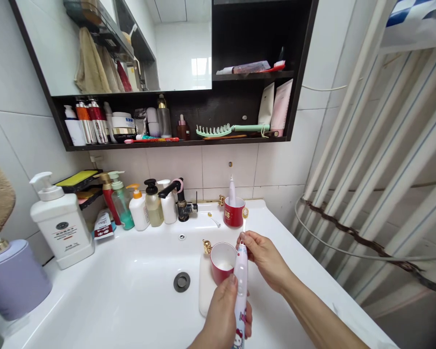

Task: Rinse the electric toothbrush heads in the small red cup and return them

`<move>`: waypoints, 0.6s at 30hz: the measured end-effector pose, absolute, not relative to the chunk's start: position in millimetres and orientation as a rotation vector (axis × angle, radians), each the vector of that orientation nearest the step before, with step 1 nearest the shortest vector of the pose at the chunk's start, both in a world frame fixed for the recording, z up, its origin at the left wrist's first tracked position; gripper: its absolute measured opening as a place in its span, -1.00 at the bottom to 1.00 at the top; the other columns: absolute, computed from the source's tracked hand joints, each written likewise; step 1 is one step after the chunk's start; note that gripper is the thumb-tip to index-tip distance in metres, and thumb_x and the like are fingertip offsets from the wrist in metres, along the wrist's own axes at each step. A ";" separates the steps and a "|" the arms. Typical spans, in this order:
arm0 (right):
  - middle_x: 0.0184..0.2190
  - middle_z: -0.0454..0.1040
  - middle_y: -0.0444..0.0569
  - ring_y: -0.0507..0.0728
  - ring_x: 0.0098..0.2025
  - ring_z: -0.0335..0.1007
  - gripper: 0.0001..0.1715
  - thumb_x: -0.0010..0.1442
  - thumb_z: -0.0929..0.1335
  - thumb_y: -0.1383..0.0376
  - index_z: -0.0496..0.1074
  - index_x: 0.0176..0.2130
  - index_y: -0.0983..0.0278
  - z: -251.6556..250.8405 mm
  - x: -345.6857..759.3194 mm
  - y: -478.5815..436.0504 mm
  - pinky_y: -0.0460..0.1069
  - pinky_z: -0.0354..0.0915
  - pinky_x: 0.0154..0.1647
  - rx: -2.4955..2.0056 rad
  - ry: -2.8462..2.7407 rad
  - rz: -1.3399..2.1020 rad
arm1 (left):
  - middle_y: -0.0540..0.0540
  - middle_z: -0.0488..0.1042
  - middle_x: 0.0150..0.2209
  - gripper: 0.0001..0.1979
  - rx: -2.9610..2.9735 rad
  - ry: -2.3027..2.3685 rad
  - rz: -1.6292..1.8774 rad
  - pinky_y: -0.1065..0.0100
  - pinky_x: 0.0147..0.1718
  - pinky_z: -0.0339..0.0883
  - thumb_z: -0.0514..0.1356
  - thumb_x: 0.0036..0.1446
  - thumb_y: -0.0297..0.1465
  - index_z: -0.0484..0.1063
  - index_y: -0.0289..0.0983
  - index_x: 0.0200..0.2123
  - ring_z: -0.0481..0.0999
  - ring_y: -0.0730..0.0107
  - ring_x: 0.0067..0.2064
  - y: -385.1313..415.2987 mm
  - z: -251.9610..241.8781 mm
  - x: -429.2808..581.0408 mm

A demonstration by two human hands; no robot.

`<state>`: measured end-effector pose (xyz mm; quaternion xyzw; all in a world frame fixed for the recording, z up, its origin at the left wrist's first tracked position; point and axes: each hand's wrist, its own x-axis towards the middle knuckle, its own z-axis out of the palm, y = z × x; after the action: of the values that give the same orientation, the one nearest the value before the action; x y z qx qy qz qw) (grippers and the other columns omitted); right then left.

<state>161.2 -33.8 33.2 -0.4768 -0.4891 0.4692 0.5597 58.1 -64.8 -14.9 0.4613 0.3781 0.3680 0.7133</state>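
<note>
My left hand (221, 317) is wrapped round the lower body of a white and pink electric toothbrush (241, 281) with a cartoon print, held upright over the right side of the sink. My right hand (263, 254) pinches the top of that toothbrush, at its head. Just behind the hands a red cup (221, 261) with a white inside stands on a white tray (205, 291) at the sink's edge. A second red cup (234, 213) with another toothbrush standing in it sits near the back wall.
White sink (138, 286) with a drain (181, 281) and a black tap (179, 198). Pump bottles (141, 206) line the back; a large white dispenser (60, 220) and a purple container (12, 278) stand left. A dark shelf (174, 123) holds cosmetics and a green comb (228, 129).
</note>
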 end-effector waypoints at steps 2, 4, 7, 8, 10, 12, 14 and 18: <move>-0.71 0.17 -0.20 -0.08 -0.65 0.06 -0.65 -0.15 0.21 0.08 0.18 -0.66 0.32 31.9 160.4 -33.4 -0.13 0.09 -0.59 -1.143 -1.169 1.082 | 0.09 0.17 -0.78 -0.47 1.035 0.833 0.818 0.52 -0.80 -0.11 -0.22 -0.28 0.08 0.10 -0.30 -0.54 0.11 0.62 -0.81 -64.8 -14.1 57.2; -0.73 0.16 -0.21 -0.08 -0.66 0.05 -0.65 -0.15 0.21 0.08 0.17 -0.66 0.31 30.9 159.4 -32.9 -0.14 0.07 -0.61 -1.164 -1.184 1.046 | 0.10 0.16 -0.77 -0.50 1.061 0.832 0.821 0.52 -0.79 -0.10 -0.22 -0.25 0.06 0.09 -0.29 -0.55 0.10 0.63 -0.80 -64.8 -13.3 55.7; -0.73 0.15 -0.22 -0.08 -0.67 0.04 -0.66 -0.14 0.20 0.09 0.17 -0.66 0.31 30.4 157.4 -32.6 -0.14 0.06 -0.63 -1.180 -1.185 1.002 | 0.10 0.15 -0.74 -0.57 1.153 0.869 0.880 0.52 -0.76 -0.06 -0.17 -0.18 -0.02 0.10 -0.29 -0.53 0.12 0.65 -0.76 -64.3 -13.0 53.5; -0.73 0.15 -0.22 -0.07 -0.66 0.04 -0.66 -0.14 0.20 0.09 0.17 -0.66 0.31 30.3 156.8 -32.7 -0.14 0.06 -0.63 -1.185 -1.184 0.983 | 0.11 0.15 -0.73 -0.59 1.186 0.881 0.906 0.53 -0.74 -0.04 -0.16 -0.16 -0.04 0.11 -0.29 -0.53 0.13 0.65 -0.75 -64.0 -13.3 53.1; -0.73 0.15 -0.22 -0.07 -0.67 0.04 -0.66 -0.14 0.20 0.09 0.17 -0.66 0.31 30.1 155.9 -32.9 -0.14 0.06 -0.63 -1.194 -1.182 0.944 | 0.10 0.15 -0.72 -0.62 1.215 0.880 0.915 0.53 -0.73 -0.03 -0.16 -0.14 -0.07 0.11 -0.29 -0.52 0.13 0.65 -0.74 -63.2 -14.1 53.2; -0.74 0.14 -0.23 -0.08 -0.68 0.02 -0.66 -0.13 0.20 0.08 0.17 -0.67 0.31 29.4 155.6 -33.1 -0.14 0.05 -0.64 -1.200 -1.172 0.944 | 0.10 0.16 -0.72 -0.61 1.176 0.844 0.868 0.53 -0.75 -0.06 -0.20 -0.12 -0.07 0.10 -0.29 -0.52 0.11 0.65 -0.76 -62.5 -15.0 53.9; -0.75 0.13 -0.23 -0.07 -0.69 0.01 -0.65 -0.13 0.19 0.08 0.16 -0.67 0.30 28.5 155.5 -33.2 -0.14 0.04 -0.65 -1.204 -1.172 0.961 | 0.09 0.16 -0.72 -0.61 1.135 0.812 0.835 0.53 -0.76 -0.08 -0.23 -0.10 -0.08 0.09 -0.30 -0.51 0.11 0.65 -0.77 -62.0 -15.1 54.5; -0.76 0.12 -0.24 -0.07 -0.68 0.00 -0.65 -0.13 0.20 0.08 0.15 -0.68 0.30 26.9 155.0 -33.0 -0.14 0.03 -0.66 -1.232 -1.193 0.863 | 0.11 0.13 -0.71 -0.66 1.216 0.890 0.899 0.53 -0.72 -0.03 -0.16 -0.10 -0.12 0.10 -0.30 -0.52 0.13 0.66 -0.73 -61.4 -12.8 53.1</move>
<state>155.0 -33.0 26.9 -0.5258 -0.5091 0.3682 0.5733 53.1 -61.4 -12.8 0.5330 0.3900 0.3940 0.6392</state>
